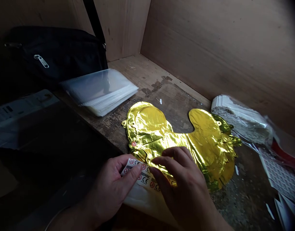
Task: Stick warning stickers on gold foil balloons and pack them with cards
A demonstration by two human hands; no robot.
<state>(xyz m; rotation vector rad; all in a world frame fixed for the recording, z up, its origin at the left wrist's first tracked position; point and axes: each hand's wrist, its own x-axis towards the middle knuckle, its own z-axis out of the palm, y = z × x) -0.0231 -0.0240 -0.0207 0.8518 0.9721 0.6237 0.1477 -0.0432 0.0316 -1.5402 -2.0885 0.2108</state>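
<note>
A flat, crumpled gold foil balloon [186, 141] lies on the worn wooden surface [161, 96]. My left hand [113, 186] pinches a white sheet of warning-symbol stickers [143, 178] at the balloon's near edge. My right hand [183, 183] rests on the foil beside it, fingers bent and pressing down at the sticker sheet. A pale sheet or bag [142, 200] lies under both hands.
A stack of clear plastic bags [101, 91] sits at the back left, beside a black zipped bag [53, 54]. Wrapped packs of printed sheets [243, 120] lie at the right. A dark flat item [41, 134] fills the left. Plywood walls [221, 48] close the back and right.
</note>
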